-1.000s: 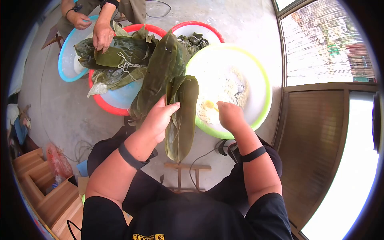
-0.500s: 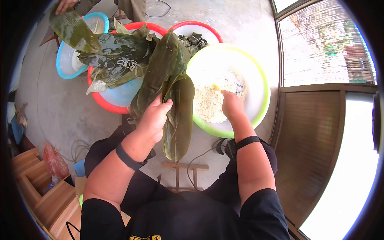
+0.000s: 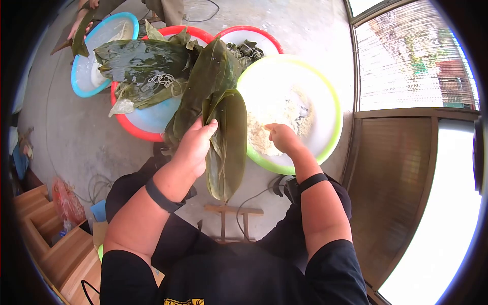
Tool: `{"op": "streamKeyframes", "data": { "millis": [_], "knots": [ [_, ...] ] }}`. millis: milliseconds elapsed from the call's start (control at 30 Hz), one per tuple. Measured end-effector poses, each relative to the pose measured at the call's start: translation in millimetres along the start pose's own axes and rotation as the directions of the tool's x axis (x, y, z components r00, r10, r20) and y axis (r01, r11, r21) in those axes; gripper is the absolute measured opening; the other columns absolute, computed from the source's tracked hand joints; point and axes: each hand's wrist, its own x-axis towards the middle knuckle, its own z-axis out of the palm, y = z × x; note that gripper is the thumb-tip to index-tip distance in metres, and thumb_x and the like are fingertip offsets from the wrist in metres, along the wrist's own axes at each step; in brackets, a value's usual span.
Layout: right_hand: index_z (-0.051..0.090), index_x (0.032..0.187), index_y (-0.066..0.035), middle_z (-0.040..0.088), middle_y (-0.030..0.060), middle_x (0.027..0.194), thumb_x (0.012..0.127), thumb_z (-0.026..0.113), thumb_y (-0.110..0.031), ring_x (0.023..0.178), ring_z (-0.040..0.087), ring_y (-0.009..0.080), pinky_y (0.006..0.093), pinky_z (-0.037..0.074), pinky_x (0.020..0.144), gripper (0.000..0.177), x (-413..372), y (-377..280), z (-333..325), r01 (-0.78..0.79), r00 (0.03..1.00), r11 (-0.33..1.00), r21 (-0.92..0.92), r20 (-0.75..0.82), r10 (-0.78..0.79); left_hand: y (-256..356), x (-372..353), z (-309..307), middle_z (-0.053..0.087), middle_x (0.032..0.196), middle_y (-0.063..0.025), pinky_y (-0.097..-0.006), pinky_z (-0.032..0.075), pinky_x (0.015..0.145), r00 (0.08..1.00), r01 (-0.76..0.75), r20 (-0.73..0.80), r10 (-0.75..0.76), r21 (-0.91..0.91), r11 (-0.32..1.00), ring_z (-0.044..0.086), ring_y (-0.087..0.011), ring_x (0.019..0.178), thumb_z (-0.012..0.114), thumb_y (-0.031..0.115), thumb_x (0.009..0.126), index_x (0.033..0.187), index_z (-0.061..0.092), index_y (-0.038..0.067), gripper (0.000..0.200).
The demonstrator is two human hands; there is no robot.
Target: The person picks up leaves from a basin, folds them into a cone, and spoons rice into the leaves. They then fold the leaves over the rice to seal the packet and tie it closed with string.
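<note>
My left hand (image 3: pixel 194 144) is closed around the folded end of a long green bamboo leaf (image 3: pixel 233 145), which hangs down in front of my lap. Other broad leaves (image 3: pixel 206 76) lie just beyond that hand. To the right, my right hand (image 3: pixel 284 138) is curled low over the white rice (image 3: pixel 262 140) in a large basin with a green rim (image 3: pixel 335 133). Its fingertips touch or nearly touch the grains. Whatever those fingers hold is hidden.
More wet leaves (image 3: pixel 142 58) and pale string (image 3: pixel 163 80) lie over a red-rimmed basin (image 3: pixel 133 129). Dark wrapped bundles (image 3: pixel 248 52) fill another red-rimmed basin (image 3: pixel 264 35). Another person's hand (image 3: pixel 81 23) holds a leaf (image 3: pixel 80 40) above a blue basin (image 3: pixel 76 81). A wooden stool (image 3: pixel 234 209) stands below.
My right hand has drawn back slightly left and down across the rice, and a yellowish thing by its fingers no longer shows. The other person's leaf has moved away and turned edge-on. My left hand barely moved.
</note>
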Motion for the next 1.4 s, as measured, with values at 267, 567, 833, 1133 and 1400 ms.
{"op": "streamKeyframes", "data": {
  "millis": [267, 567, 833, 1133, 1400],
  "knots": [
    [0.063, 0.136, -0.004, 0.067, 0.0026, 0.091, 0.099, 0.048, -0.011, 0.081, 0.055, 0.0142, 0.0294, 0.047, 0.075, 0.040, -6, 14, 8, -0.002, 0.983, 0.971, 0.239, 0.178, -0.041, -6, 6, 7, 0.057, 0.134, -0.0030, -0.0324, 0.038, 0.107, 0.999, 0.043, 0.012, -0.043, -0.014, 0.999, 0.050, -0.0144, 0.124, 0.050, 0.015, 0.105, 0.143, 0.049, 0.005, 0.039],
    [0.066, 0.129, -0.006, 0.059, -0.0053, 0.083, 0.098, 0.058, -0.016, 0.063, 0.037, 0.0042, 0.0203, 0.033, 0.057, 0.033, -45, 6, -35, -0.119, 0.982, 0.842, 0.526, 0.189, 0.020, -8, 10, 22, 0.060, 0.125, -0.0039, -0.0335, 0.046, 0.098, 0.997, 0.066, -0.029, -0.066, -0.004, 0.998, 0.057, -0.0153, 0.113, 0.047, 0.015, 0.106, 0.136, 0.053, 0.005, 0.032],
    [0.064, 0.127, 0.002, 0.066, 0.0044, 0.089, 0.095, 0.055, -0.002, 0.084, 0.059, 0.0166, 0.0281, 0.049, 0.076, 0.033, -88, -37, -52, 0.420, 0.904, 0.839, 0.346, -0.239, -0.354, -15, 14, 31, 0.060, 0.126, -0.0074, -0.0368, 0.050, 0.097, 0.990, 0.141, -0.017, -0.141, -0.007, 0.990, 0.059, -0.0185, 0.114, 0.045, 0.013, 0.105, 0.138, 0.050, 0.005, 0.035],
    [0.068, 0.116, -0.005, 0.062, 0.0139, 0.085, 0.082, 0.058, 0.006, 0.079, 0.064, 0.0299, 0.0417, 0.054, 0.070, 0.037, -83, -55, -39, 0.577, 0.643, 0.792, -0.198, -0.486, -0.591, -18, 15, 29, 0.063, 0.123, -0.0098, -0.0396, 0.055, 0.093, 0.989, 0.149, 0.001, -0.149, -0.059, 0.987, 0.064, -0.0218, 0.108, 0.044, 0.008, 0.101, 0.138, 0.051, 0.004, 0.038],
    [0.066, 0.125, -0.008, 0.069, 0.0198, 0.111, 0.095, 0.050, -0.008, 0.100, 0.067, 0.0375, 0.0458, 0.053, 0.087, 0.034, -25, -5, -18, 0.209, 0.887, 0.971, -0.117, -0.395, -0.239, -8, 10, 15, 0.064, 0.122, -0.0076, -0.0369, 0.053, 0.094, 0.993, 0.110, -0.023, -0.113, -0.100, 0.989, 0.063, -0.0191, 0.108, 0.046, 0.009, 0.100, 0.135, 0.054, 0.004, 0.036]
  ]
}}
